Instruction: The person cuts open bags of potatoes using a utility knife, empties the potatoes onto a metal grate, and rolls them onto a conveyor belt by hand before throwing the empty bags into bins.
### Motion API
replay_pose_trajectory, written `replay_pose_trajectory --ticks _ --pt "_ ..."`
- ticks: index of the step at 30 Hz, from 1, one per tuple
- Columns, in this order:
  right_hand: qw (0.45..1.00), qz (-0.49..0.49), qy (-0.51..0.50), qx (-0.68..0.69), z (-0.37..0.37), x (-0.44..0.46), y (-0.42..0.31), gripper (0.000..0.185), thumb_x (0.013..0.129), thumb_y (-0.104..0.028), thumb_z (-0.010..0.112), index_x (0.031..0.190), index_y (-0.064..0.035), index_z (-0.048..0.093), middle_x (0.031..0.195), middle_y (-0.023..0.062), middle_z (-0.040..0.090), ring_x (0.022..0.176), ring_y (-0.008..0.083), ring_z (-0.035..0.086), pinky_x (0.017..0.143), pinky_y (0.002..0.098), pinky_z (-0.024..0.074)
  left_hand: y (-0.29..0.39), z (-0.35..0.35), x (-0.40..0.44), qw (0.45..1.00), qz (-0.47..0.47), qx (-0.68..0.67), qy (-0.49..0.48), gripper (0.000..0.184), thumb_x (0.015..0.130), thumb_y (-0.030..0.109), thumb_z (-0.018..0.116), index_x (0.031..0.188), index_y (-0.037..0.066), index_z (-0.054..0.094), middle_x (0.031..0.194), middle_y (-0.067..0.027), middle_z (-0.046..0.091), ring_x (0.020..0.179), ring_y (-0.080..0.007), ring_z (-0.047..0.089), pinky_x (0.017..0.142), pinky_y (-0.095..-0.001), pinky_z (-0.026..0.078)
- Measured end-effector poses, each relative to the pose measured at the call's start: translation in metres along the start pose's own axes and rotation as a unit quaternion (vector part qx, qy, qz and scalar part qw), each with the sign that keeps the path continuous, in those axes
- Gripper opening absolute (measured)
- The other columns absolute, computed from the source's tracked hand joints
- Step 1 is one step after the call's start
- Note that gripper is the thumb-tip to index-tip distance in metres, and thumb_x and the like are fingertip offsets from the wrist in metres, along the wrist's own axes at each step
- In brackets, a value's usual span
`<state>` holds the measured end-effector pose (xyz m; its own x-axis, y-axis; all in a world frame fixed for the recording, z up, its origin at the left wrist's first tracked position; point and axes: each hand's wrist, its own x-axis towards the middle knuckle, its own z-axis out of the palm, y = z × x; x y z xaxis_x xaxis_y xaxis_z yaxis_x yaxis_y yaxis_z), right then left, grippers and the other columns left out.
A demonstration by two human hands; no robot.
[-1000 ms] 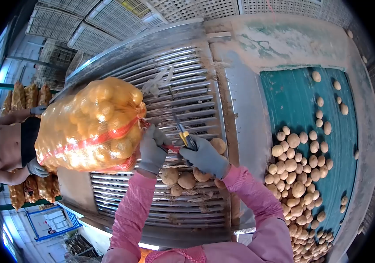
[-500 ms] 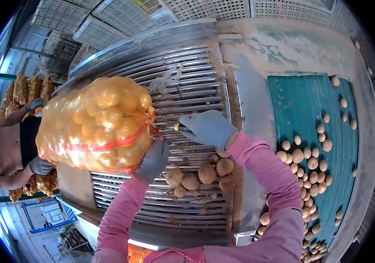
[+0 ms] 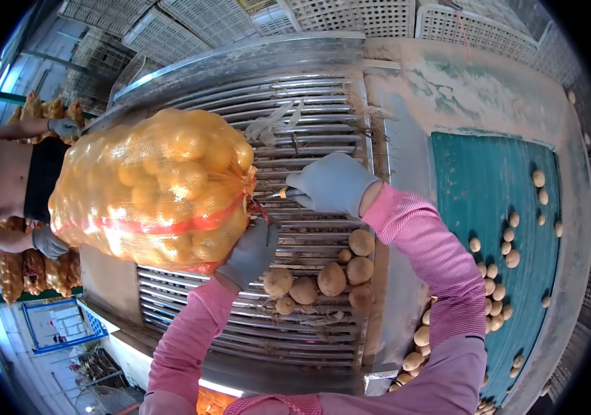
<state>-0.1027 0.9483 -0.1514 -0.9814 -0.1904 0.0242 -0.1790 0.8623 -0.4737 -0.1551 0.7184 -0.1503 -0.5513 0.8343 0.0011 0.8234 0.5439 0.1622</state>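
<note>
Gloves [image 3: 247, 257]: 2, plain grey, the right one paler blue-grey in the light
Left sleeve [image 3: 188, 332]: pink, finely striped along the forearm, creased
Right sleeve [image 3: 416, 238]: same striped pink, bunched in folds
Right upper arm [image 3: 451, 366]: smoother mauve-pink cloth, thin dark line at its edge
Collar [image 3: 274, 403]: deeper pink, patterned

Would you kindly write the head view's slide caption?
Left hand at a bulging mesh sack, right hand holding a tool.
</note>
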Motion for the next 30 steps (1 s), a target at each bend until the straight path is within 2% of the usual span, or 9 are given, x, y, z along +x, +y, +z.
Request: replay_pose_trajectory --ticks 12,18,24,25,26,27,28,29,30 --pt "1.0 0.0 0.01 -0.013 -0.004 0.023 -0.022 0.02 0.082 -0.027 0.054 0.088 -0.0098 0.063 0.074 0.0116 0.065 0.07 0.0304 0.064 0.061 0.0433 0.0501 -0.004 -0.006 0.004 0.998 0.055 0.036 -0.003 0.013 0.084 0.011 0.056 0.076 0.003 0.053 0.057 -0.0133 0.05 0.05 -0.0292 0.051 0.049 -0.0372 0.042" --pt "0.998 0.002 -0.026 -0.058 0.004 0.046 -0.018 0.019 0.08 -0.024 0.057 0.091 -0.0088 0.061 0.075 0.0115 0.065 0.07 0.0311 0.065 0.061 0.0436 0.0509 -0.001 -0.014 0.012 0.998 -0.026 -0.028 -0.05 0.008 0.082 0.007 0.057 0.076 0.004 0.054 0.059 -0.0102 0.048 0.055 -0.0263 0.052 0.05 -0.0354 0.041" --pt "1.0 0.02 0.009 -0.017 0.013 0.037 -0.007 0.017 0.08 -0.02 0.057 0.089 -0.0091 0.064 0.079 0.0108 0.066 0.073 0.0296 0.066 0.062 0.0418 0.052 -0.005 -0.025 0.01 0.992 0.091 0.087 0.0 0.004 0.083 0.007 0.056 0.085 0.003 0.056 0.066 -0.011 0.05 0.06 -0.0258 0.055 0.052 -0.035 0.043" --pt "0.999 0.032 0.006 -0.024 0.016 0.035 0.0 0.016 0.08 -0.018 0.056 0.085 -0.0097 0.068 0.082 0.0109 0.068 0.074 0.0282 0.066 0.062 0.0407 0.0524 -0.011 -0.02 0.005 0.961 0.219 0.154 -0.076 0.006 0.085 0.008 0.054 0.088 0.004 0.056 0.069 -0.0111 0.05 0.061 -0.0248 0.055 0.054 -0.034 0.044" --pt "0.98 0.12 -0.111 -0.111 0.038 0.038 0.029 0.015 0.079 -0.016 0.057 0.086 -0.0099 0.069 0.083 0.0106 0.068 0.076 0.0273 0.067 0.064 0.0402 0.0527 -0.017 -0.014 -0.002 0.904 0.34 0.216 -0.146 0.008 0.086 0.008 0.052 0.091 0.004 0.056 0.072 -0.0112 0.05 0.062 -0.0238 0.056 0.055 -0.033 0.045" --pt "0.983 0.12 -0.111 -0.079 0.052 0.028 0.064 0.015 0.078 -0.016 0.059 0.086 -0.0107 0.069 0.085 0.0095 0.068 0.078 0.0271 0.067 0.065 0.039 0.0529 -0.026 -0.006 -0.021 0.902 0.342 0.215 -0.15 0.008 0.086 0.008 0.052 0.091 0.004 0.056 0.072 -0.0112 0.05 0.062 -0.0238 0.056 0.055 -0.033 0.045" --pt "0.983 0.14 -0.018 -0.12 0.047 0.004 0.062 0.016 0.08 -0.021 0.06 0.088 -0.0105 0.069 0.084 0.009 0.068 0.078 0.027 0.066 0.066 0.0376 0.0528 -0.037 0.006 -0.034 0.958 0.228 0.043 -0.166 0.01 0.086 0.009 0.051 0.093 0.004 0.056 0.074 -0.011 0.05 0.063 -0.0228 0.056 0.056 -0.0325 0.046" --pt "0.984 0.16 -0.031 -0.068 0.034 -0.007 0.06 0.02 0.082 -0.027 0.06 0.091 -0.0097 0.067 0.081 0.0108 0.066 0.077 0.0278 0.065 0.064 0.0378 0.0512 -0.045 0.014 -0.028 0.973 0.105 -0.127 -0.161 0.012 0.086 0.01 0.051 0.094 0.003 0.055 0.076 -0.0108 0.051 0.065 -0.0219 0.056 0.057 -0.0319 0.047" --pt "0.984 0.16 -0.033 -0.07 0.026 -0.022 0.06 0.02 0.082 -0.027 0.06 0.091 -0.0097 0.067 0.081 0.0108 0.066 0.077 0.0278 0.065 0.064 0.0378 0.0512 -0.044 0.013 -0.026 0.973 0.105 -0.13 -0.16 0.012 0.086 0.01 0.051 0.094 0.003 0.055 0.076 -0.0108 0.051 0.065 -0.0219 0.056 0.057 -0.0319 0.047"
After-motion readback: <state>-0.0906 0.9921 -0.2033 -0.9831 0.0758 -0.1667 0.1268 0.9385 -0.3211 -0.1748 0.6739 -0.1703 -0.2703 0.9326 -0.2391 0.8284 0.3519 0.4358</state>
